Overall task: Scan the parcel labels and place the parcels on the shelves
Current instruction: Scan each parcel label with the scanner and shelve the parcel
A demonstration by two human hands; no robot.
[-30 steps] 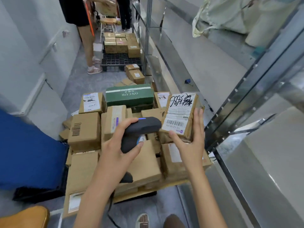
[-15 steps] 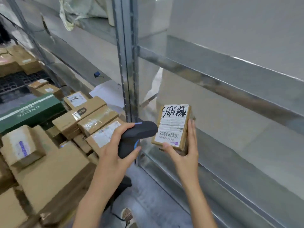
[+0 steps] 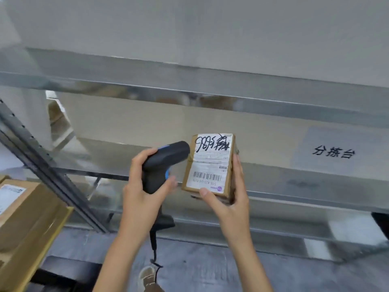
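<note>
Both hands now face the metal shelf (image 3: 273,192) squarely, the left hand (image 3: 145,186) gripping the scanner (image 3: 162,163) beside the parcel (image 3: 210,165), which the right hand (image 3: 231,199) holds upright.

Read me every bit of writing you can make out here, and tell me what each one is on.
"分拣台": grey sign on the shelf.
"516-K20-00", roughly: under the barcode on the parcel label.
Black marker scrawl across the label top: upside down, unreadable.
Label small print: blurred.
Label on the left box: blurred.

Grey speckled floor (image 3: 210,270); pale wall (image 3: 189,24) behind; grey sign (image 3: 332,151) with black characters at right.
</note>
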